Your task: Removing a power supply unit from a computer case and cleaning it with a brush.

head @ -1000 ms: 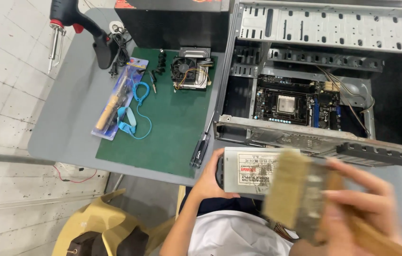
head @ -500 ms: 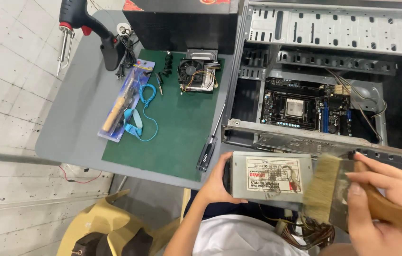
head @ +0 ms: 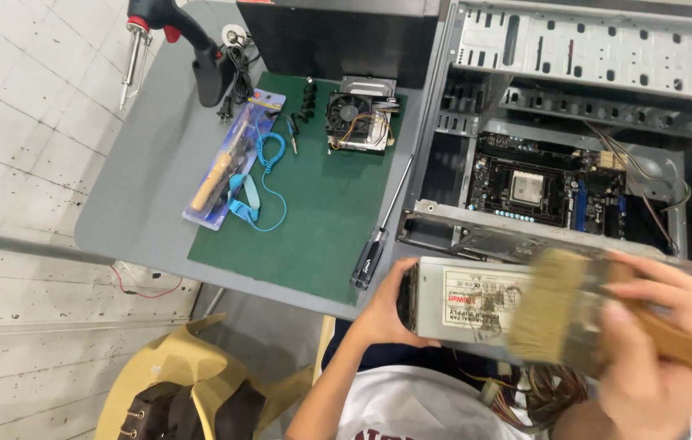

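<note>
Fingers of the left hand (head: 383,314) are wrapped around the left end of a grey metal power supply unit (head: 464,301), clamped on its casing, with the thumb lying across the vented end face. The unit sits at about 5 o'clock in the view, held off the desk (head: 150,175) just in front of the person's chest, with its labelled face turned up. Coloured wires (head: 537,399) hang from its underside.

Left-to-right survey of the desk: at 11 o'clock a soldering gun (head: 171,28) with a black grip rests near the far edge. Beside it, on the left edge of a green mat (head: 326,220), lies a packaged soldering iron (head: 228,163) with a wooden handle, and a blue coiled wrist strap (head: 252,195) touches the package. At 12 o'clock a cooler fan with heatsink (head: 356,122) stands on the far part of the mat. A black-handled screwdriver (head: 379,236) lies along the mat's right edge, handle toward the person.

From 1 to 3 o'clock an open computer case (head: 590,57) lies on its side, with a motherboard (head: 546,187) visible inside.

The right hand (head: 652,342), at 4 o'clock, is closed firmly on the wooden handle of a wide paintbrush (head: 554,305). The bristles rest against the right part of the power supply unit's top face. Brush and hand are blurred.
</note>
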